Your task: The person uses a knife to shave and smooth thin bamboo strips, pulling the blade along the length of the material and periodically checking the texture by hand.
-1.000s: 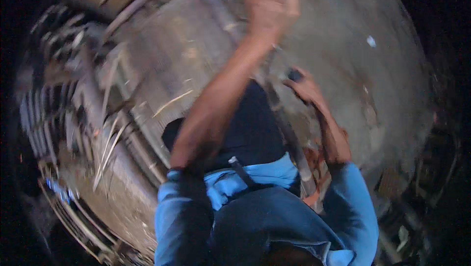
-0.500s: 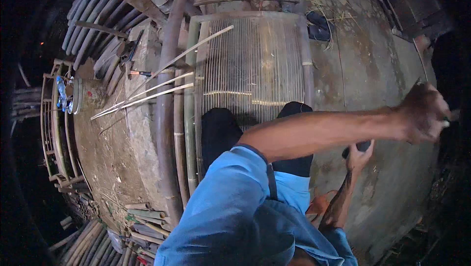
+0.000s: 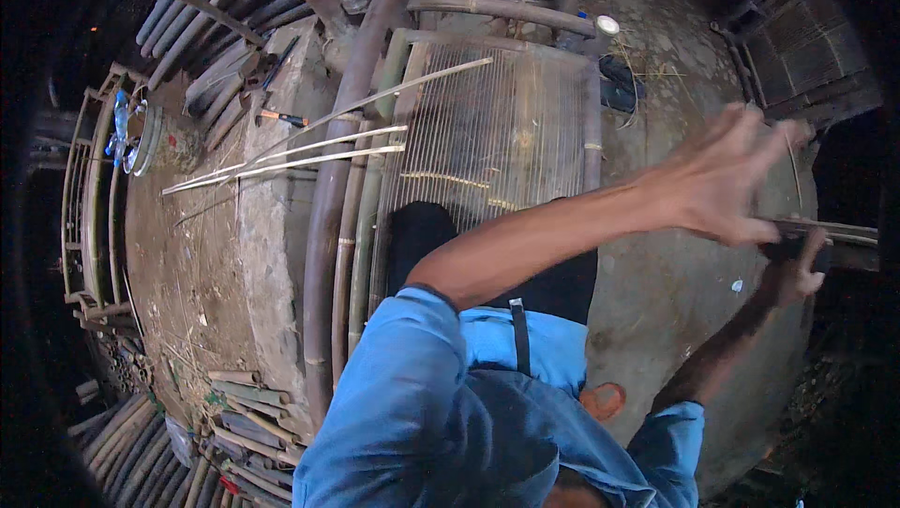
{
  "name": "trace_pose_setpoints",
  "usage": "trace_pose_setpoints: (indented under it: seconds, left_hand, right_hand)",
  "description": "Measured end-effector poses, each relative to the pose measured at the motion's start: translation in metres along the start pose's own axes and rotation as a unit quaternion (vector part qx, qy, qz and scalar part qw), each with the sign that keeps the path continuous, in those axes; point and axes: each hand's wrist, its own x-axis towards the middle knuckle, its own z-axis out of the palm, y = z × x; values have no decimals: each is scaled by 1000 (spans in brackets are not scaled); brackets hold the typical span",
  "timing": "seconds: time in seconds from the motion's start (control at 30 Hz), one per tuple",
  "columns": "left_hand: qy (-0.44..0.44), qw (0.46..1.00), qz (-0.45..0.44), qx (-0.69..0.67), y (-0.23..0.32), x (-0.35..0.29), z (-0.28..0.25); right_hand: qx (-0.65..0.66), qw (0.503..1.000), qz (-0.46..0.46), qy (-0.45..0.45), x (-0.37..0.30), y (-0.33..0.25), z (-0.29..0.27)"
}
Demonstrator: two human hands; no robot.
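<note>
A long, narrow piece (image 3: 848, 231) lies at the far right of the view, out beyond the slatted bamboo bench (image 3: 450, 124) and against the dark edge of the grey floor (image 3: 675, 311). It looks straight and flat-sided, brownish grey going to near black, with a paler line running along its upper side and a darker band below. Its surface has a dull look, and it lies almost level across the view, its outer part close to the deep shadow at the rim.

The left hand (image 3: 712, 180) reaches across the body with its fingers spread well apart, blurred, its lowest fingertip just beside the inner end of the piece. The right hand (image 3: 797, 274) is directly below, a raised finger in front of the dark edge; in the gloom and blur I cannot tell whether it is clamped on the piece or only against it.

Well apart from both hands, three slender, pale strips (image 3: 375, 152) rest over the bench's left rails, cleaner and far lighter in tone than the dark piece
</note>
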Motion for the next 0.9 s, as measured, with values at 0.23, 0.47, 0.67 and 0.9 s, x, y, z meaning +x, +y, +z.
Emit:
trace_pose_setpoints:
  seconds: [0.23,0.47,0.67,0.9]
  left_hand:
    - [-60,967,-139,206,-53,-166,-15]
    - [-39,976,-214,-19,-21,-225,-50]
    - [-29,842,-492,-219,13,-287,-32]
    - [17,769,-610,-190,8,-312,-2]
  right_hand:
    - [-8,981,-168,-100,112,-37,-23]
    - [3,997,-43,-70,94,17,16]
    - [-241,953,159,-85,5,82,55]
    - [-296,913,221,-172,-132,165,-28]
